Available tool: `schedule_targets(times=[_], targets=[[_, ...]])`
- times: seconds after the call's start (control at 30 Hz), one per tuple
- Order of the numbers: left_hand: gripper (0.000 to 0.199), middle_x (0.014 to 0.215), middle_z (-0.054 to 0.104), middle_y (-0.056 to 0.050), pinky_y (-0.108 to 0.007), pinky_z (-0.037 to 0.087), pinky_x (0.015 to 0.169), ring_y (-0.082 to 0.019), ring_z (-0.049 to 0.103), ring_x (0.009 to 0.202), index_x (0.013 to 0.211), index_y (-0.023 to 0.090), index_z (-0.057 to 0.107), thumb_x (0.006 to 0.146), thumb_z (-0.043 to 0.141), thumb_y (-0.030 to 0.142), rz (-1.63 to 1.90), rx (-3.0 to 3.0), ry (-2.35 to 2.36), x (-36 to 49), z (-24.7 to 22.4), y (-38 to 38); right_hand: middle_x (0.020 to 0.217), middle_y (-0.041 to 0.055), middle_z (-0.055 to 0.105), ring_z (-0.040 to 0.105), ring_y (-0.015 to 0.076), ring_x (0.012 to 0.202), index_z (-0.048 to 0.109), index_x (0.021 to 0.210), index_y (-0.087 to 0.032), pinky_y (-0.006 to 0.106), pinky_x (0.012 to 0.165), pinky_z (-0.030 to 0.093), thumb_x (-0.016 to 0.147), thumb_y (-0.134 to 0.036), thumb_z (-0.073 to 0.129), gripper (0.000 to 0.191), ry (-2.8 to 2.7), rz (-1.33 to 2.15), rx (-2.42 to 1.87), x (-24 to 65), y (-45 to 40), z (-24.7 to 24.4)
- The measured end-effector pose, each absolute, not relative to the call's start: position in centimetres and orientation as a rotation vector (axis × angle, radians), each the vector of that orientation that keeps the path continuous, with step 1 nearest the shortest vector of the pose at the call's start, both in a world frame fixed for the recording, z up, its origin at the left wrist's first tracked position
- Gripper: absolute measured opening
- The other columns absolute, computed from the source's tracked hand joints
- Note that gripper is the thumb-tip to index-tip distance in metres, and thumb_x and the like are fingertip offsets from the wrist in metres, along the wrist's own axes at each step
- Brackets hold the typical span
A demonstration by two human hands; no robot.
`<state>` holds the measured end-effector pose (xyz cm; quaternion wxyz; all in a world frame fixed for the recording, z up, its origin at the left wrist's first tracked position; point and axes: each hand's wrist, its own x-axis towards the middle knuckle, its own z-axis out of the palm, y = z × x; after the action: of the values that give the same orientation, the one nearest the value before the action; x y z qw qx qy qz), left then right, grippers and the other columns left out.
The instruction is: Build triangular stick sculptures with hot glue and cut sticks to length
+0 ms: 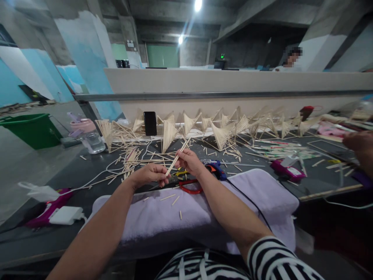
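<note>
A small bundle of thin wooden sticks (175,160) slants between my two hands above the front of the dark table. At its lower end, the fingers of my left hand (153,174) are closed on it. My right hand (188,161) pinches the same bundle nearer its upper end. Beneath my hands lies a lilac towel (163,221) with a few short stick pieces on it. Red-handled scissors (190,187) rest by my right wrist, beside a blue and orange tool (215,170) with a black cord.
Twisted stick models (169,134) line the back, with a black phone (150,123) among them. Loose sticks (131,161) are scattered around. A water bottle (90,136) and magenta power strip (48,210) are left. Another person's hand (359,144) is at right.
</note>
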<state>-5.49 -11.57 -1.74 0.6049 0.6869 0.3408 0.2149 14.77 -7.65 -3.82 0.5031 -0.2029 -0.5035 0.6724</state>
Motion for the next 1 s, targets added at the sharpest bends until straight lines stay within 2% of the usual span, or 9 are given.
schedule_targets(times=[0.37, 0.53, 0.6, 0.77, 0.83, 1.0], targets=[[0.019, 0.070, 0.064, -0.005, -0.025, 0.045, 0.060, -0.013, 0.059, 0.061, 0.086, 0.012, 0.064, 0.073, 0.059, 0.026, 0.542, 1.790, 0.853, -5.2, -1.7, -11.5, 0.059, -0.0013, 0.062, 0.059, 0.0092, 0.048, 0.055, 0.078, -0.015, 0.018, 0.046, 0.048, 0.071, -0.039, 0.063, 0.026, -1.209, 1.596, -0.506, 14.7, -7.4, -4.0], [0.027, 0.080, 0.065, -0.006, -0.027, 0.046, 0.067, -0.014, 0.059, 0.067, 0.095, 0.014, 0.063, 0.070, 0.063, 0.026, 0.376, 1.664, 0.761, -6.4, -1.4, -11.2, 0.057, -0.0022, 0.061, 0.060, 0.0104, 0.047, 0.053, 0.078, -0.016, 0.020, 0.047, 0.049, 0.069, -0.041, 0.064, 0.028, -1.279, 1.627, -0.522, 14.7, -7.6, -3.9], [0.034, 0.086, 0.065, -0.007, -0.028, 0.046, 0.070, -0.015, 0.059, 0.072, 0.102, 0.014, 0.060, 0.070, 0.063, 0.026, 0.473, 1.624, 0.759, -6.8, -1.3, -10.9, 0.057, -0.0022, 0.061, 0.060, 0.0112, 0.048, 0.052, 0.078, -0.016, 0.021, 0.048, 0.049, 0.069, -0.042, 0.064, 0.029, -1.331, 1.647, -0.521, 14.5, -8.0, -3.8], [0.038, 0.097, 0.063, -0.010, -0.033, 0.044, 0.083, -0.019, 0.058, 0.089, 0.107, 0.013, 0.059, 0.076, 0.056, 0.035, 1.039, 1.461, 0.839, -5.2, -1.4, -10.5, 0.063, -0.0019, 0.062, 0.062, 0.0118, 0.051, 0.053, 0.082, -0.016, 0.023, 0.050, 0.050, 0.071, -0.041, 0.062, 0.028, -1.480, 1.668, -0.490, 13.4, -9.3, -3.6], [0.039, 0.098, 0.064, -0.010, -0.033, 0.044, 0.083, -0.020, 0.057, 0.091, 0.107, 0.013, 0.060, 0.077, 0.056, 0.037, 1.091, 1.423, 0.820, -3.9, -1.5, -10.9, 0.064, -0.0013, 0.062, 0.062, 0.0124, 0.052, 0.054, 0.085, -0.016, 0.023, 0.050, 0.050, 0.072, -0.040, 0.061, 0.028, -1.561, 1.677, -0.480, 12.8, -9.8, -3.7], [0.038, 0.098, 0.064, -0.011, -0.027, 0.047, 0.073, -0.019, 0.059, 0.087, 0.104, 0.012, 0.061, 0.077, 0.055, 0.039, 1.051, 1.282, 0.764, -2.3, -1.3, -11.9, 0.055, -0.0008, 0.062, 0.062, 0.0142, 0.050, 0.053, 0.085, -0.015, 0.025, 0.050, 0.050, 0.071, -0.042, 0.061, 0.031, -1.664, 1.744, -0.522, 11.3, -10.7, -3.7]])
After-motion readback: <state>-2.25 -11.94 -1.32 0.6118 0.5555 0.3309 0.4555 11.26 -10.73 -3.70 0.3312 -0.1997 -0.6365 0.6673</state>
